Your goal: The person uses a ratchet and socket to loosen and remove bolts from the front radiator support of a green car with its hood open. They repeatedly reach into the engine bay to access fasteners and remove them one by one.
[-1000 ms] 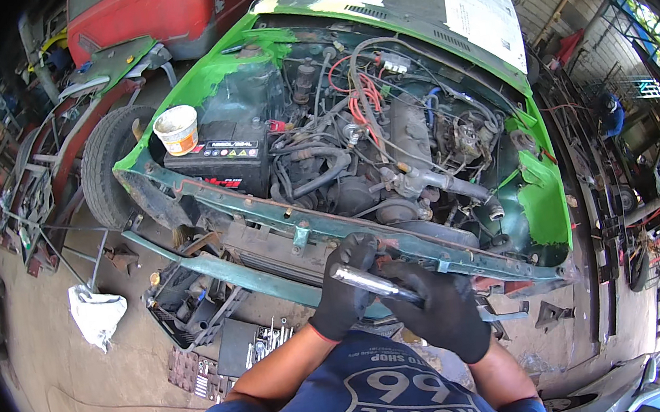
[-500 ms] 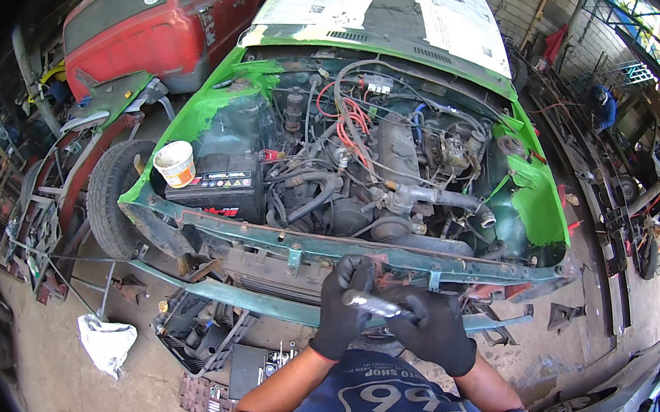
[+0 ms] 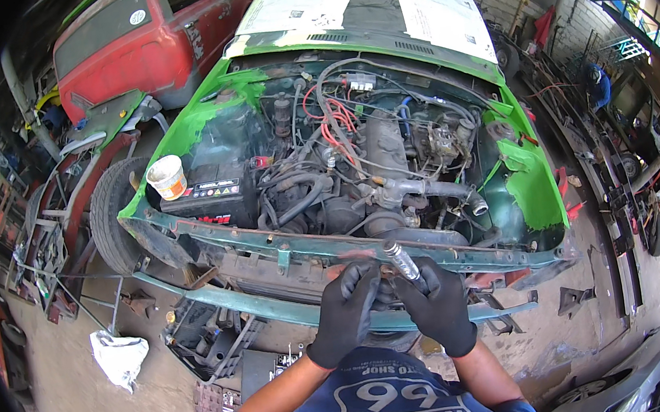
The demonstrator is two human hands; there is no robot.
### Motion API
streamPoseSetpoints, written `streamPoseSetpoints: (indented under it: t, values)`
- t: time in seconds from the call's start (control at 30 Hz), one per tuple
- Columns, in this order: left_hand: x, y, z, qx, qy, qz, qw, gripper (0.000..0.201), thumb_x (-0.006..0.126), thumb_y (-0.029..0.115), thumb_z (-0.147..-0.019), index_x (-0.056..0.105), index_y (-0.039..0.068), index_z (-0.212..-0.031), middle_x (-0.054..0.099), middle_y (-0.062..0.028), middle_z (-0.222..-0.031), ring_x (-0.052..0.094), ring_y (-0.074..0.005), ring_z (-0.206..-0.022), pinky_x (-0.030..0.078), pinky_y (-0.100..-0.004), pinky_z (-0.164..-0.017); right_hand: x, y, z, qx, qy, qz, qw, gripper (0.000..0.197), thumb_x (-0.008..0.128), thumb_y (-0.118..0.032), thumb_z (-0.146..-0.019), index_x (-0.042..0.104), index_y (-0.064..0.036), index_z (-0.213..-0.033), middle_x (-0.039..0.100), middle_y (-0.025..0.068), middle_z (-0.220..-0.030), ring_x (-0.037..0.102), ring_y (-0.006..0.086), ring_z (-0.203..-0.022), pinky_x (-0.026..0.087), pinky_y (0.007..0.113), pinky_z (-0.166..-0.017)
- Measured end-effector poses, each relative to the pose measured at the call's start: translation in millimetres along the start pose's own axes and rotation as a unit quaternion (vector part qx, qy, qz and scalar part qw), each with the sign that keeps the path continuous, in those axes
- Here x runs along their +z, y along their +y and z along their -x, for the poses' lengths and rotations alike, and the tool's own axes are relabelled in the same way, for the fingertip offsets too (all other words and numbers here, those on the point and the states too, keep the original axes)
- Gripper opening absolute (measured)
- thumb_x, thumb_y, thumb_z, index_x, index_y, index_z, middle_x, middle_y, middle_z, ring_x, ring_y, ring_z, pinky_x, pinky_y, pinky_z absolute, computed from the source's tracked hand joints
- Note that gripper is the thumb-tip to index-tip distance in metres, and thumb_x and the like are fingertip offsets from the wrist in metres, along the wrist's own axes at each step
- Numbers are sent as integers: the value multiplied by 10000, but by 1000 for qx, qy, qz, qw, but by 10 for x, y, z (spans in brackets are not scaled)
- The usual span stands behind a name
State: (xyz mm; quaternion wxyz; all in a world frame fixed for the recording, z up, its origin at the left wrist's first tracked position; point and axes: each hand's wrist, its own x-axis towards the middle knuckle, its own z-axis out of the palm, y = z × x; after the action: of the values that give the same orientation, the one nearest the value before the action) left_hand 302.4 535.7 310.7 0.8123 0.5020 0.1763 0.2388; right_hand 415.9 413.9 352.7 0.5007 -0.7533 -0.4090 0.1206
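Both my hands wear black gloves and meet above the car's front panel, below the uncovered engine [image 3: 384, 147]. My right hand [image 3: 438, 299] is closed around a chrome socket tool [image 3: 403, 263], a shiny rod with a textured grip and a round end tilted up toward the engine. Beside it, my left hand [image 3: 347, 306] has its fingers curled together close to the right hand's fingers. Whatever lies between those left fingers is too small and hidden to name.
A white tub [image 3: 166, 178] stands on the battery [image 3: 211, 195]. Below the green bumper bar [image 3: 268, 301] lie a black plastic housing [image 3: 206, 334], an opened socket set [image 3: 271, 367] and a white bag [image 3: 119, 356]. A red car body [image 3: 113, 56] stands behind, left.
The chrome tool has swung from pointing left, near my left hand, to pointing up toward the engine. My left hand has come away from its end. The view has shifted slightly.
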Motion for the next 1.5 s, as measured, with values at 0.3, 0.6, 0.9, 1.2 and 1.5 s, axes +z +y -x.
streamPoseSetpoints:
  t: [0.3,0.6,0.9,1.2,1.5]
  values:
    - [-142,2,-49,-69,-112,37,991,195,579,197,-1038,600,32,-1138,702,-78,-913,671,-125,-771,548,-267,-708,-83,163,114,32,-20,-116,992,258,699,-145,-900,699,-4,-1116,653,29,-710,528,74,-636,456,303,-592]
    - [-197,192,-66,34,-148,-185,971,199,591,193,-1035,611,30,-1147,676,-28,-956,634,-88,-820,507,-264,-745,-11,394,227,-31,5,-49,998,252,687,-118,-869,714,6,-1087,711,97,-795,606,131,-669,484,335,-625]
    - [-2160,1463,-457,173,94,-715,671,287,545,345,-997,676,118,-1114,700,-133,-1030,697,-331,-935,544,-452,-815,99,637,424,156,32,-130,979,71,671,-57,-877,645,6,-896,550,-18,-626,470,57,-565,374,273,-519]
    - [-3615,2633,-1534,16,17,-917,397,305,505,260,-984,724,112,-1137,718,-186,-1025,695,-383,-978,553,-476,-846,273,480,609,197,55,-127,971,124,688,-55,-915,694,18,-1014,517,-40,-584,428,33,-529,328,258,-499]
    - [-2801,2348,-1183,279,13,-855,437,509,570,40,-866,550,45,-1374,656,-190,-1156,660,-357,-1023,521,-425,-906,75,480,991,276,154,-156,936,229,676,-128,-957,726,28,-1117,642,-1,-741,524,54,-612,436,252,-561]
